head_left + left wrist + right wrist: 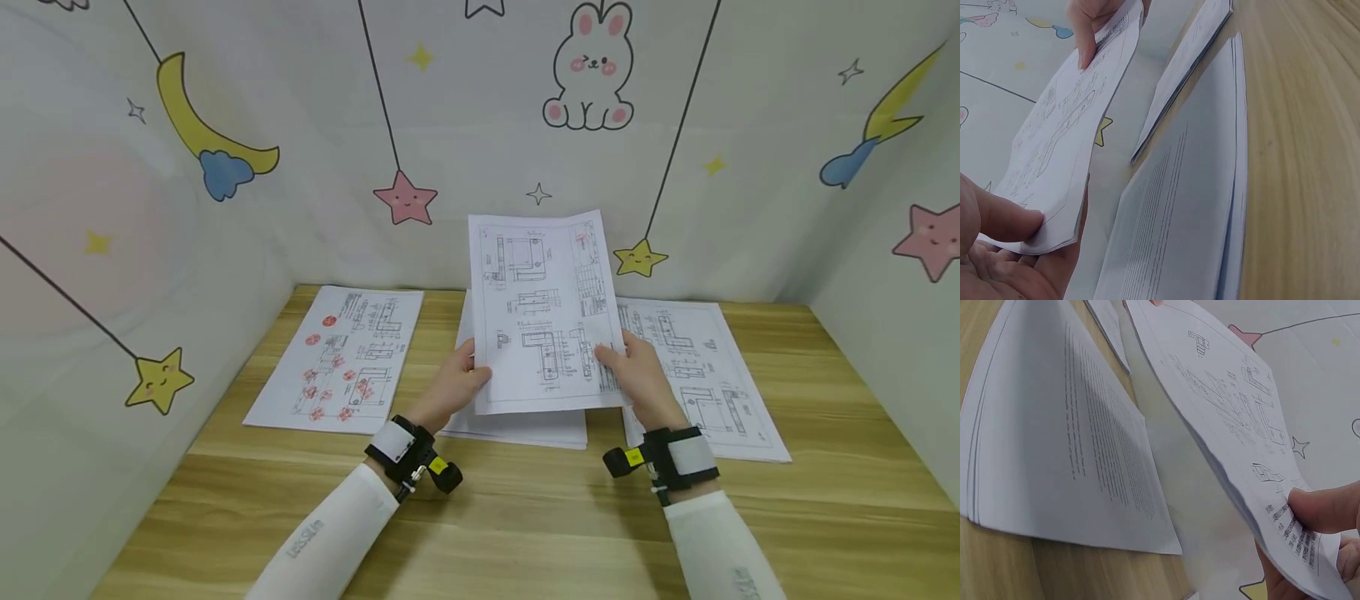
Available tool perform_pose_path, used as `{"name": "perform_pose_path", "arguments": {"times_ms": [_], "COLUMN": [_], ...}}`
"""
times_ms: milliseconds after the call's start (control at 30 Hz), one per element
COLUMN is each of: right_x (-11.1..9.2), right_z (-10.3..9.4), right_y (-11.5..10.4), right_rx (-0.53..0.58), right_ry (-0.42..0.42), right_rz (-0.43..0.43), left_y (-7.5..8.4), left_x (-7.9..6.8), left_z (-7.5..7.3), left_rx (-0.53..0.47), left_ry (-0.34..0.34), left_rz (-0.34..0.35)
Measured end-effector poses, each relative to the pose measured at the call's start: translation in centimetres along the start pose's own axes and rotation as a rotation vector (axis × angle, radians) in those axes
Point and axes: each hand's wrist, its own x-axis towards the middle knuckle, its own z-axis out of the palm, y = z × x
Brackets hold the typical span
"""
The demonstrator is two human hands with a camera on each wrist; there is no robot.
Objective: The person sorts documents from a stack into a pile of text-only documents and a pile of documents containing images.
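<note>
Both hands hold a thin stack of drawing sheets [543, 275] up off the table, tilted toward me. My left hand [453, 387] pinches the lower left edge, thumb on the printed face and fingers behind. The lower right edge is gripped by my right hand [645, 379] in the same way, as the right wrist view shows with the thumb [1322, 509] over printed text. Line drawings of L-shaped parts and a small red mark cover the front sheet. Below it lies a middle stack of paper [517, 429], partly hidden; both wrist views show lines of text on its top sheet [1172, 194].
On the left lies a stack of drawings [337, 358] with several red stamps. A further stack of drawings [705, 375] lies on the right, partly behind my right hand. The wooden table [525, 533] meets a white cartoon-printed curtain [487, 117] at the back and sides.
</note>
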Motion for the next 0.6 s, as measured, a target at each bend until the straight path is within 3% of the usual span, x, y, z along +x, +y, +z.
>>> {"name": "perform_pose_path", "arguments": {"times_ms": [600], "right_x": [-0.4], "right_z": [-6.2], "right_y": [3.0], "right_rx": [-0.159], "right_ry": [0.108], "right_rz": [0.029], "left_y": [2.3], "left_x": [2.7], "left_z": [6.0], "left_rx": [-0.079], "left_ry": [-0.089], "left_rz": [-0.012]}}
